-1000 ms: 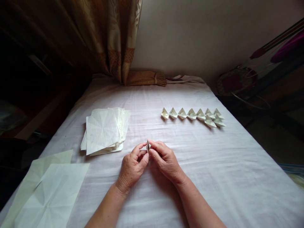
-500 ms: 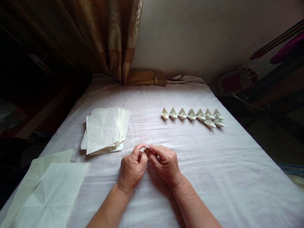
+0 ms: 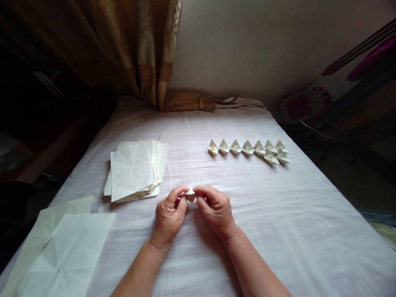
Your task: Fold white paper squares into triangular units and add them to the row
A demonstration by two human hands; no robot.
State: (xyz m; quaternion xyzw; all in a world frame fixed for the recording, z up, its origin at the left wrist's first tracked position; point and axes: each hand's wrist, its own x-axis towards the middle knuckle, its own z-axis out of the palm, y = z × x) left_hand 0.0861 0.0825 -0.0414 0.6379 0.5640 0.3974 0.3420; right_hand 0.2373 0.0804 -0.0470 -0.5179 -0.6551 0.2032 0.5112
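A small folded paper boat [image 3: 191, 197] is pinched between my two hands, low over the bedsheet. My left hand [image 3: 170, 214] grips its left end with thumb and index finger. The right end is held the same way by my right hand [image 3: 215, 211]. Its middle shows between the fingertips, while both ends are covered. Beyond my right hand, several similar folded paper boats [image 3: 247, 147] stand in a row, with a few at the right end sitting in front of the others.
On the left lies a stack of creased paper sheets [image 3: 133, 171]. Larger creased sheets [image 3: 66, 251] spread at the near left corner of the sheet-covered surface [image 3: 272, 231]. A gold-brown curtain [image 3: 154, 62] hangs at the far edge, against a wall [image 3: 247, 49].
The paper boat has been turned in my fingers, from a pointed peak to a wider shape with its middle showing. My hands have shifted slightly and still pinch it.
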